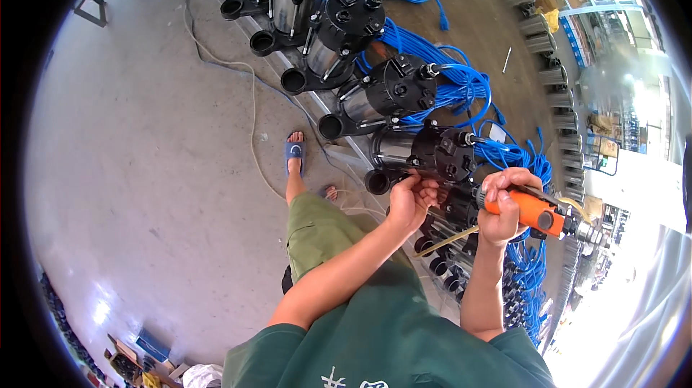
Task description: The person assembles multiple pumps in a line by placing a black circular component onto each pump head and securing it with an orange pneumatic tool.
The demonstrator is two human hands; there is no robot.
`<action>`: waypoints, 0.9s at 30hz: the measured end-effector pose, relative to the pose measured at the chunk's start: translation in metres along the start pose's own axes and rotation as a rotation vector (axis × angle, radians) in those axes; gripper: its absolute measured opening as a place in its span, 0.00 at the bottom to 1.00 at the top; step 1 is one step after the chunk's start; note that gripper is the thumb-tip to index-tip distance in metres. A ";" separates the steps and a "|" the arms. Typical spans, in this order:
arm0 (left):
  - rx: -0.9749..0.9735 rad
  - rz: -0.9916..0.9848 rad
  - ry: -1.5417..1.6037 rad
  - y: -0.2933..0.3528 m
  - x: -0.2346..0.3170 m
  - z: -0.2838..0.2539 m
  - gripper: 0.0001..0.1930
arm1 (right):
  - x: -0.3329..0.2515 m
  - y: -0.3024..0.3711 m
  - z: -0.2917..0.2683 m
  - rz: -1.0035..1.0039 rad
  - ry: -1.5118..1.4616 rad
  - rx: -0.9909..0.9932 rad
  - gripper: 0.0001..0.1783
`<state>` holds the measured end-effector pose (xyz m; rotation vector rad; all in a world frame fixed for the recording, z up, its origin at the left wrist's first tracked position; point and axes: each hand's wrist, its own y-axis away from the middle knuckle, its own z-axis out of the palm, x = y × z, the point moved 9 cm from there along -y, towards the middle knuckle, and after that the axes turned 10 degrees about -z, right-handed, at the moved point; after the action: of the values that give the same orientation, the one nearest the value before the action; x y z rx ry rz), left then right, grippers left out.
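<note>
Right hand is closed around an orange power screwdriver, its tip hidden against the black-capped pump. Left hand pinches at the pump's cap; what it holds cannot be made out. Blue cables lie behind.

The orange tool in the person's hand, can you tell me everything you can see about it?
The orange tool is a power driver with a bright orange body that looks like plastic and a dark metal-looking fitting at its right end. The right hand is wrapped around its left half, so that part is hidden. It lies nearly level, tilted slightly down to the right, pointing toward the black-topped pump that the left hand touches. A pale hose passes below the hand; whether it joins the tool cannot be told.
</note>
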<state>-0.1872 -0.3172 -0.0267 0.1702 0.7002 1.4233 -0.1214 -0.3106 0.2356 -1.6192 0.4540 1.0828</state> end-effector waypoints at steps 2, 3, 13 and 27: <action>-0.009 -0.008 0.007 -0.003 0.001 -0.002 0.16 | 0.002 0.000 0.000 0.034 -0.010 0.011 0.17; -0.018 -0.015 0.011 -0.003 0.000 -0.002 0.16 | 0.002 0.000 0.000 0.042 -0.034 0.021 0.17; -0.051 -0.017 0.044 -0.005 -0.002 -0.004 0.17 | 0.002 0.001 -0.006 0.027 0.000 0.077 0.17; -0.035 0.017 0.025 0.006 -0.004 0.013 0.13 | 0.005 0.001 -0.005 0.066 0.042 0.102 0.22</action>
<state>-0.1856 -0.3161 -0.0117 0.1314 0.6957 1.4549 -0.1180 -0.3141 0.2308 -1.5487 0.5844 1.0593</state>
